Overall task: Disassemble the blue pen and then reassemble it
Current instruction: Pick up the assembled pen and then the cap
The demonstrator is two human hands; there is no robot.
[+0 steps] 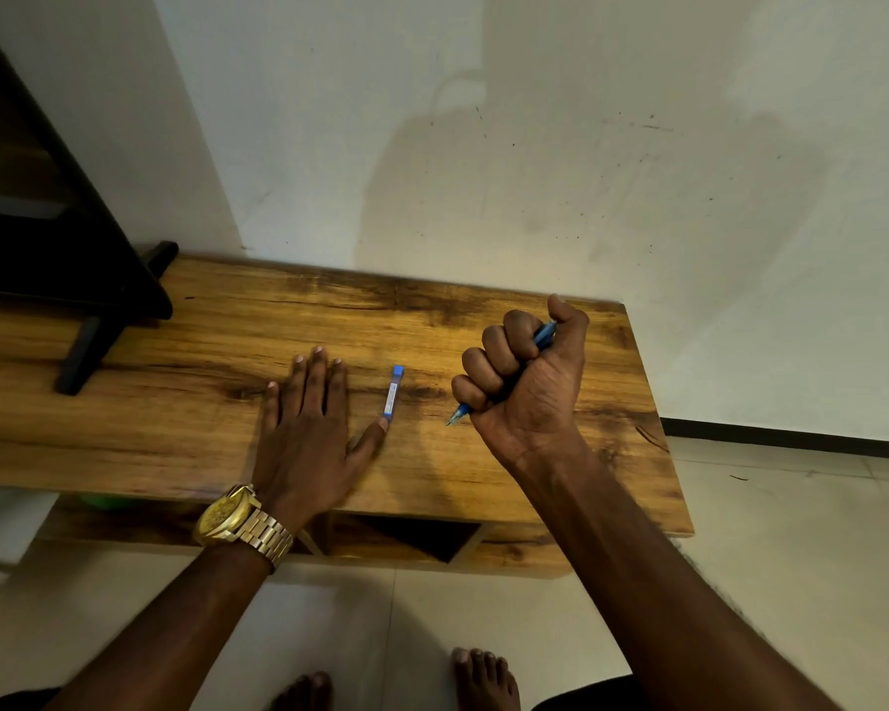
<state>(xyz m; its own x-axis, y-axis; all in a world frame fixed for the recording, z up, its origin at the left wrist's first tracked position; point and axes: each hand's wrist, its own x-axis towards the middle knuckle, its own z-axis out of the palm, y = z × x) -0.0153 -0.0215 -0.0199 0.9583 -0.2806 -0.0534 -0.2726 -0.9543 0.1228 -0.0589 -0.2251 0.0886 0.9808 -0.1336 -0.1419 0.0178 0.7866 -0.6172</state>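
Note:
My right hand [527, 374] is a fist wrapped round the blue pen [544, 335], held above the wooden table [175, 351]. The pen's pointed tip sticks out below my little finger and its back end shows by my thumb. A short blue pen part with a white label [393, 392] lies on the table between my hands. My left hand [306, 418] rests flat on the table with straight fingers, its thumb tip touching the near end of that part.
A black stand with a foot [80, 351] sits on the table's left end. The wall runs right behind the table. The table's right edge lies just past my right hand. Below the top is an open shelf [411, 538]. My bare feet are on the tiled floor.

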